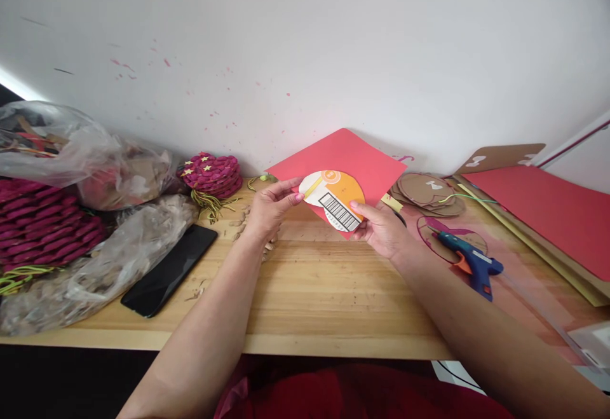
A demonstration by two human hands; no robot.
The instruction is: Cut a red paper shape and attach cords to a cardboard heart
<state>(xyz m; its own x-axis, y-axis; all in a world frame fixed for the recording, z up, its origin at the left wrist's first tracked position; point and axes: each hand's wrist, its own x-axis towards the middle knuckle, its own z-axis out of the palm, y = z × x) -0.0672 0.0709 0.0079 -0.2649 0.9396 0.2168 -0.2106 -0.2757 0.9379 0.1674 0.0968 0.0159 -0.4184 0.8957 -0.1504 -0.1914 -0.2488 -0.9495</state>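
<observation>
One barcoded cutout [338, 198] | opposite edges: left fingers [288, 185], right fingers [368, 211]

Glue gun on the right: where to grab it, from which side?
Probably best by its blue handle, from the near side, once the right hand is free: the glue gun lies on its side, handle nearest, nozzle pointing away and left.

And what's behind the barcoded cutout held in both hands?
A red sheet shows behind the cutout, mostly above it, with the wall beyond. The cutout covers part of the sheet, so that area can't be seen.
</observation>
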